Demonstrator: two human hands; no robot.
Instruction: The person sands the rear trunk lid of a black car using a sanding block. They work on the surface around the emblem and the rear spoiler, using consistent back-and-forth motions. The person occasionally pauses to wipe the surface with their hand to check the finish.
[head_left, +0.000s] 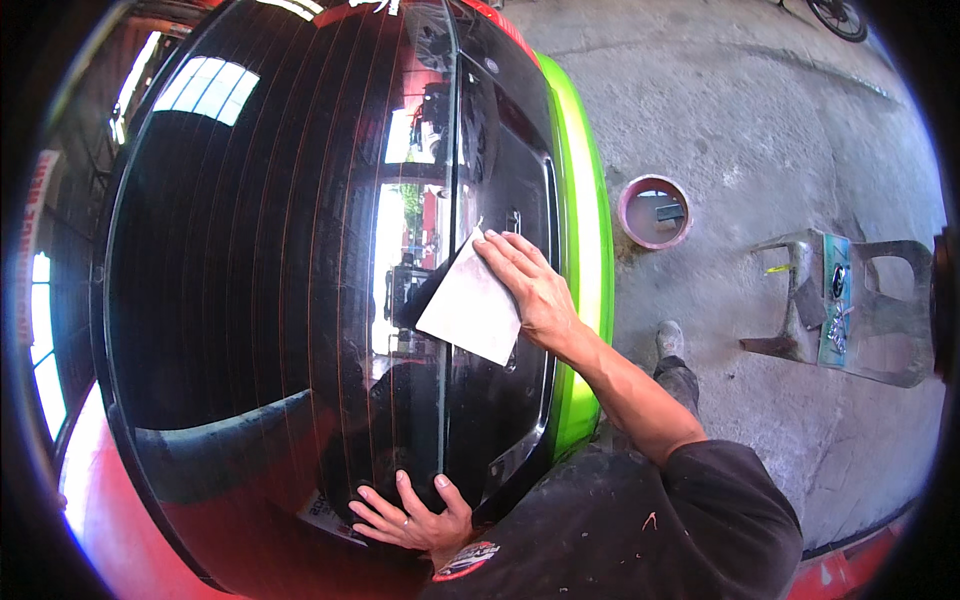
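Before me is the back of a car, with a dark rear window (250, 260), a glossy black tailgate panel (505, 420) and a bright green bumper (590, 230). My right hand (530, 285) holds a whitish, roughly square sheet of paper (472, 305) along one edge. The sheet lies over the seam between glass and panel, tilted, one corner toward the window. My right thumb is hidden. Lower down, my left hand (425, 518) rests on the dark glossy surface near the window's lower corner, fingers spread, a ring on one finger, holding nothing.
On the concrete floor (720, 130) to the right stands a reddish round bucket (640, 232) with water and a dark block in it. Farther right is a worn plastic chair (885, 335) bearing a teal board (836, 300) with small items. A wheel (840, 18) shows at the top right.
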